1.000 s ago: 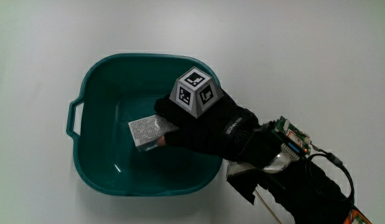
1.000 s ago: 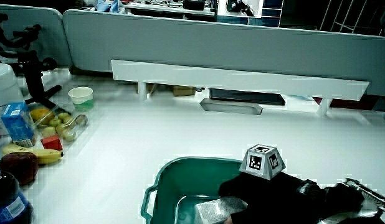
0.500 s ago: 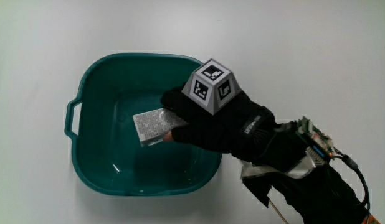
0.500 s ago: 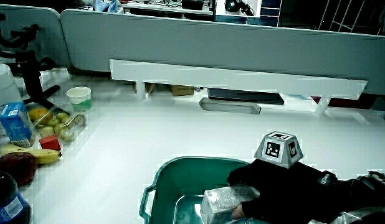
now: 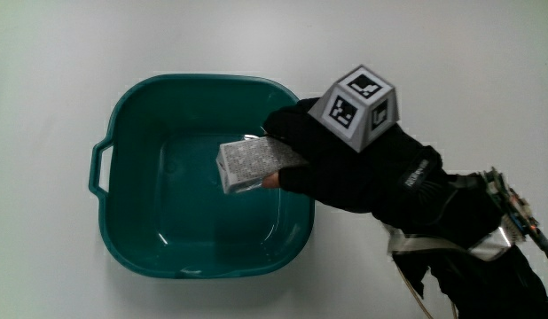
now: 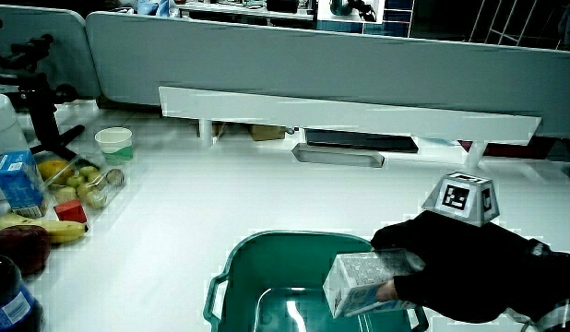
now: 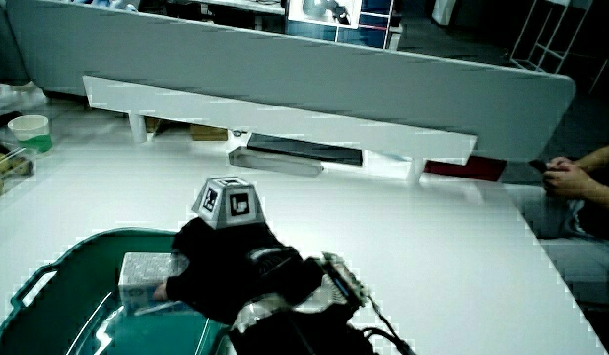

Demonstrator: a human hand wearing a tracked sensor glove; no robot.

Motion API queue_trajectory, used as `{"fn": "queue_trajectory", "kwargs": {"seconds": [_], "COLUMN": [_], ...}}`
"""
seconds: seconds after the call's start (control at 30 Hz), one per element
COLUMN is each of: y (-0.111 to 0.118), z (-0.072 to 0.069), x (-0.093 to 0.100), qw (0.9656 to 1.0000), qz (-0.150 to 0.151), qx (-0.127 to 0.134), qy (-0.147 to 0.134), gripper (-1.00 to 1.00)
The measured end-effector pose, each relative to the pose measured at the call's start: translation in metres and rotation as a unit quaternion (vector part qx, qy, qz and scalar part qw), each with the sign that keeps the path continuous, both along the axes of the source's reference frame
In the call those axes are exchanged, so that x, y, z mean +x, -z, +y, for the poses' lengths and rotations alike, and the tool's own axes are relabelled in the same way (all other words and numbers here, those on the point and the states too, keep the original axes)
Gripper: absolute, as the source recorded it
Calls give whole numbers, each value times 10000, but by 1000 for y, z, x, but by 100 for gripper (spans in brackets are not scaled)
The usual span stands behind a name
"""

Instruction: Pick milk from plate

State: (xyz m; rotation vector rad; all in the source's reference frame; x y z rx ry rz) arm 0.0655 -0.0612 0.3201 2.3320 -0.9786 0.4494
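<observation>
Milk carton held above the floor of the teal basin, clamped at one end by fingers of the gloved hand; probably light, stiff, slightly crushable, best gripped across flat sides

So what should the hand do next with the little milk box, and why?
Probably keep lifting it up and clear of the teal tub. The hand grips the milk box by one end, and in a side view the box hangs at about rim height above the tub's floor, so it isn't clear of the tub yet.
</observation>
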Motion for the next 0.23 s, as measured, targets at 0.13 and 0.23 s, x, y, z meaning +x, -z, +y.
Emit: {"fn": "queue_trajectory", "kwargs": {"seconds": [0.13, 0.23], "y": [5, 3], "z": [-1, -1], "x": [18, 31], "qw": [9998, 9992], "qz": [-63, -362], "qx": [-24, -94], "qy": [-193, -148], "gripper": [100, 100]}}
